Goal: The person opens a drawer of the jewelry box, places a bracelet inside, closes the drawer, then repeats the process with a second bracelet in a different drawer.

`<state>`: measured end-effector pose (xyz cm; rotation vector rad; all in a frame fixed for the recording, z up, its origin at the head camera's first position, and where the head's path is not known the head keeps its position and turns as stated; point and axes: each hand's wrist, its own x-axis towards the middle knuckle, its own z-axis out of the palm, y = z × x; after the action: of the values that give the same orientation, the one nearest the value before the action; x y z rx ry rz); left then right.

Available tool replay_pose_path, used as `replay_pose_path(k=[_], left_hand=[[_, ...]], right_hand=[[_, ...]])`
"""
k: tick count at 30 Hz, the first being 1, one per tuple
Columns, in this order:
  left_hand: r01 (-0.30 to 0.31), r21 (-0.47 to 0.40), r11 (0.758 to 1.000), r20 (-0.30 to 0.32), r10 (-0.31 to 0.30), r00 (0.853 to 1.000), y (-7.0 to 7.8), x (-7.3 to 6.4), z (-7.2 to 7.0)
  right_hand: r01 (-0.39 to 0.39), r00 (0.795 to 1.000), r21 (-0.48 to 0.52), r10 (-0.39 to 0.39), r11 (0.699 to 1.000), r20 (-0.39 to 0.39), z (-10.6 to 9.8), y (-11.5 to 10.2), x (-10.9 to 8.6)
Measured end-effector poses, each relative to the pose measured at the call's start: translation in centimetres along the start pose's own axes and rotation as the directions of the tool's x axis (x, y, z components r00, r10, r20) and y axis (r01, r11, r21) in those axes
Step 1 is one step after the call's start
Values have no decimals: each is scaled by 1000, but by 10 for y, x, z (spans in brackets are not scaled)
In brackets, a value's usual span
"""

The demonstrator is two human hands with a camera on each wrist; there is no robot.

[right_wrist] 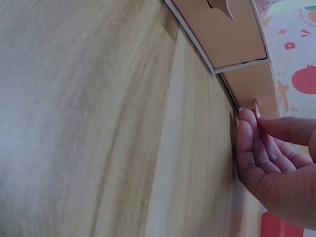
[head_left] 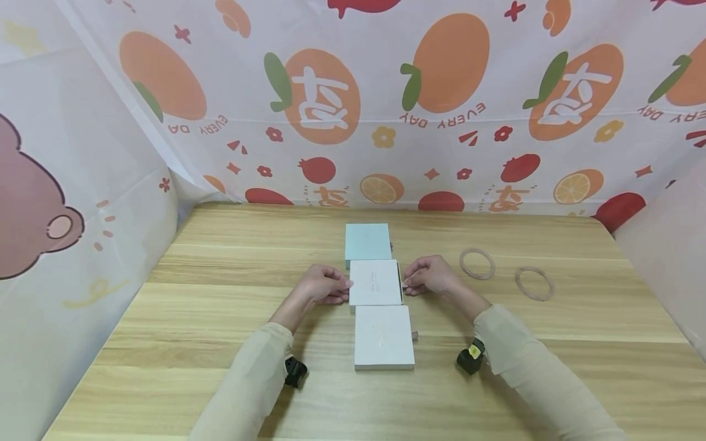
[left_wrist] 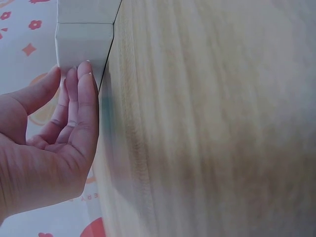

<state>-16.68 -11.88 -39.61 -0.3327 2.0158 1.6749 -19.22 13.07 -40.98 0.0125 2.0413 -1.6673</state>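
Fingers of the right hand point(head_left: 432, 275) stand narrow, pinching the pull tab point(right_wrist: 256, 107) at the 3 o'clock end of the middle white box point(head_left: 375, 283); those of the left hand point(head_left: 324, 285) curve against its 9 o'clock end, holding it. The box looks light and stiff, probably smooth card that could dent under a hard squeeze; tab and end wall seem the surest holds. Hard by its edges sit the pale blue box point(head_left: 368, 242) at 12 and the lower white box point(head_left: 384, 338) at 6. Pulling room lies towards 3 along the surface point(head_left: 165, 343), short of two rings point(head_left: 478, 277)
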Motion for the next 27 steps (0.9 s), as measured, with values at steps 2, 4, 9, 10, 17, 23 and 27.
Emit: replay_pose_path(k=[2,4,9,10,17,23,27], left_hand=[[-3,3,1000,5,3,1000,0,0,0],[-3,2,1000,7,3,1000,0,1,0],[2,1,1000,2,-2,1000,0,1,0],[0,3,1000,1,0,1000,0,1,0],[6,3,1000,0,-6,1000,1,1,1],[0,1,1000,2,0,1000,0,1,1],[-5,4,1000,0,5,1000,0,1,1]], right_hand=[[-1,1000,-7,1,1000,-5,-1,-1,0],[-3,1000,-11,2,1000,-5,-1,-1,0],[-5,1000,-25,5,1000,-1,-2,-3,-1],[-5,1000,-28,5,1000,1,-3,-3,-1],[-8,1000,-19,9,1000,7,-5,-2,-2],[-20,1000,-30,20,999,1,-7,-2,-1],[-24,1000,-26,24,999,-4,-7,-2,-1]])
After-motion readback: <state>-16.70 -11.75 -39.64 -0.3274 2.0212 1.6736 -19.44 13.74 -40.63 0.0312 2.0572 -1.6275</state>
